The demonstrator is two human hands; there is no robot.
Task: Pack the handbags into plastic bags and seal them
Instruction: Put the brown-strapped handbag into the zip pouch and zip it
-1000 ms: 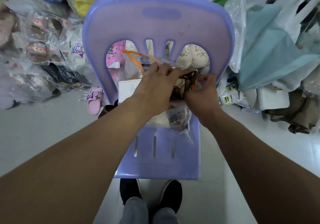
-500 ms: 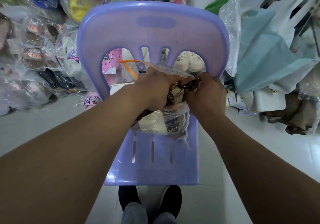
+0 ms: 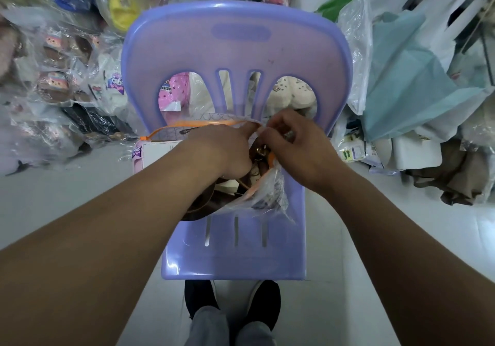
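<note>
Handbag (image 3: pixel 257 155) sat on purple chair (image 3: pixel 235 260) seat, mostly inside clear plastic bag (image 3: pixel 267 193) with orange zip strip (image 3: pixel 187 126). Left hand (image 3: pixel 222 152) reached into bag mouth, grip hidden, couldn't tell. Right hand (image 3: pixel 297 142) pinched bag's top edge by zip. Bag wasn't sealed yet. Bagged slippers (image 3: pixel 289 91) piled behind chair.

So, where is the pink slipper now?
The pink slipper shows through the chair back's left opening, upper centre, left of the cream slippers.

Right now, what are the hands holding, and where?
Both hands, left hand and right hand, pinch the plastic bag at its orange zip top, around the handbag.
</note>
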